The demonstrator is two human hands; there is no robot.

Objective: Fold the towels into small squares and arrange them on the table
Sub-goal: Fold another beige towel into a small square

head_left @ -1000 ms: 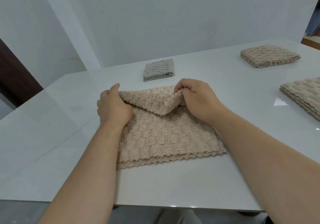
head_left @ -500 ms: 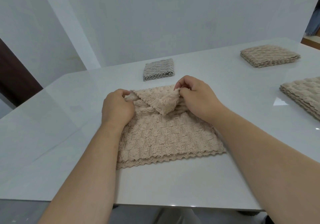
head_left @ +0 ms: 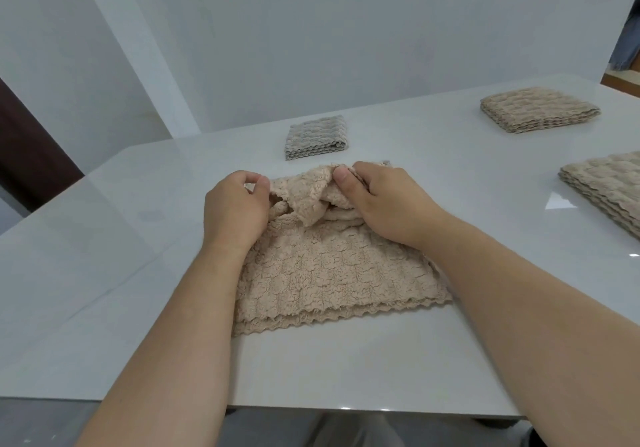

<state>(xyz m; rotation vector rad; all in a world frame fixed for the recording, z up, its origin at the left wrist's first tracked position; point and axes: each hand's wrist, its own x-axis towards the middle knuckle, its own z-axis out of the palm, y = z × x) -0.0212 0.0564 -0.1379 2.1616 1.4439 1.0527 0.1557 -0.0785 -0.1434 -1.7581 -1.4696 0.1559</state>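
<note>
Left hand (head_left: 237, 209), right hand (head_left: 389, 200) pinch towel (head_left: 329, 273) — far edge.

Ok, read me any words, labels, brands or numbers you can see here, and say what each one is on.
None: no readable text shows anywhere in this view.
Held towel, gripped by the left hand and right hand: no tag or print visible.
Grey towel, far beige towel, right beige towel: plain weave, no label visible.
Table and wall: no writing.
</note>
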